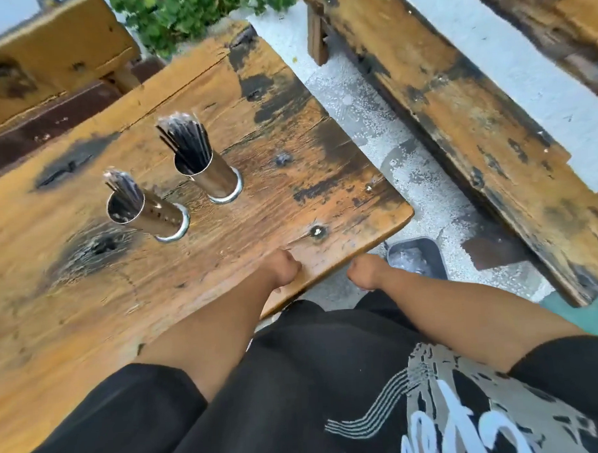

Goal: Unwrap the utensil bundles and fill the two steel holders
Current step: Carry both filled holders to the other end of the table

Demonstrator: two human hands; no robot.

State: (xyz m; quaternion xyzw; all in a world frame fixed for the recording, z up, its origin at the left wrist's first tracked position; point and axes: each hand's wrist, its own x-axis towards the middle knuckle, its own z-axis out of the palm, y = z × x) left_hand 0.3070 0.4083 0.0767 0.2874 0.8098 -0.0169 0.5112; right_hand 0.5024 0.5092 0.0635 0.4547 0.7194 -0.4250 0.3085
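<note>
Two steel holders stand on the worn wooden table (88,304). The left holder (146,212) and the right holder (208,173) each carry a bunch of dark chopsticks (186,138) with pale tips. My left hand (283,268) rests near the table's near edge with its fingers curled and nothing visible in it. Just past that edge, above the floor, my right hand (365,270) is curled too, and nothing shows in it. No wrapped bundle is in view.
A grey bin (417,257) with crumpled clear wrapping sits on the speckled floor beside the table corner. A wooden bench (475,133) runs along the right, another bench (43,59) at the far left. Green plants (192,15) grow at the top.
</note>
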